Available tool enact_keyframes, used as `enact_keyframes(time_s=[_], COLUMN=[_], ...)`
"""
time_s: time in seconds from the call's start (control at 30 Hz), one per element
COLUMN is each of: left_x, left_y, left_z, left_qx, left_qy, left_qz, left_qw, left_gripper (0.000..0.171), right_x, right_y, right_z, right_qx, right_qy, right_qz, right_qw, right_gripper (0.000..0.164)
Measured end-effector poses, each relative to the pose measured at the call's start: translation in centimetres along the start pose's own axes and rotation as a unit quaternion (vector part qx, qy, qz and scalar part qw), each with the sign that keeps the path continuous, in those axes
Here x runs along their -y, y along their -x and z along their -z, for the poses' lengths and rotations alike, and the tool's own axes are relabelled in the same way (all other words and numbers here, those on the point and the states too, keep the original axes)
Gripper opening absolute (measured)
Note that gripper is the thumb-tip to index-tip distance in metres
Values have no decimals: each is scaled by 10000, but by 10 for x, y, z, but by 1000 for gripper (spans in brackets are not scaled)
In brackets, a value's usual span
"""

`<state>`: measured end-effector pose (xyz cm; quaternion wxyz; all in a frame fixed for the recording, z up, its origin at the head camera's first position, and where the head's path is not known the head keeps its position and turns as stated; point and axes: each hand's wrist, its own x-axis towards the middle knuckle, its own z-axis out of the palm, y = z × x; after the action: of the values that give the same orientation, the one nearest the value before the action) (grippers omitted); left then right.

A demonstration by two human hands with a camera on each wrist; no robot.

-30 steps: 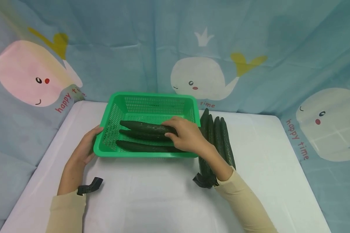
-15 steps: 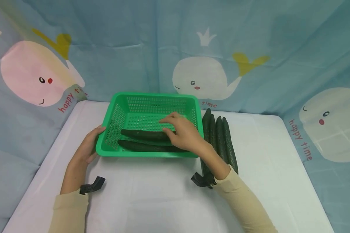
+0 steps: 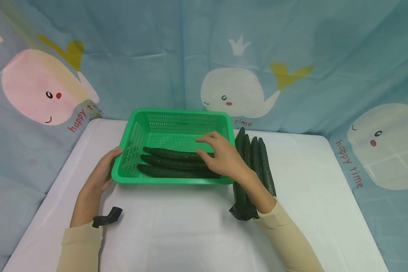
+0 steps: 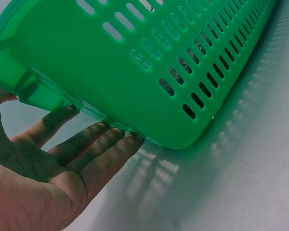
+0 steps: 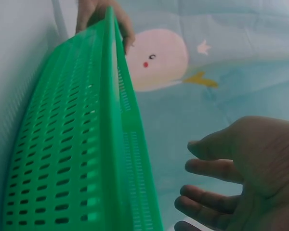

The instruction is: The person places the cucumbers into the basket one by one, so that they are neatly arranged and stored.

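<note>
**Hand positions at green basket**

We see the left hand grip the basket's left end, thumb over the rim, fingers against the outer wall. The right hand hovers above three cucumbers inside, fingers spread. Four cucumbers lie alongside, rightward.

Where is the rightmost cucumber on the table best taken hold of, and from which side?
I'd pinch the rightmost cucumber around its middle, from above and slightly right, fingers across its length: it is long, slender and lies flat, with another cucumber close along its left only.
</note>
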<state>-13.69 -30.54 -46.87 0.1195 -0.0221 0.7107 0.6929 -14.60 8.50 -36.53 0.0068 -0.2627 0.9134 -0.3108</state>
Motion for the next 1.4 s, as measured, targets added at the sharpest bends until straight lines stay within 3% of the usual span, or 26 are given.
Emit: enact_keyframes(time_s=[0.87,1.07,1.4], left_x=[1,-1,2], left_y=[0,1,0], left_z=[-2,-1,-1], left_qx=[46,-17,-84], left_qy=[132,134,26], left_qz=[-65,110,-4], left_qw=[9999,9998,10000], left_gripper=[77,77,76], right_x=[-31,-36,-44], right_y=[22,28,46], right_z=[11,13,22], right_qx=[-248,-464,-705], right_qy=[-237,-249,-73], right_qz=[-446,-524,-587], right_qw=[9984,9972,9958], right_gripper=[41,41,43])
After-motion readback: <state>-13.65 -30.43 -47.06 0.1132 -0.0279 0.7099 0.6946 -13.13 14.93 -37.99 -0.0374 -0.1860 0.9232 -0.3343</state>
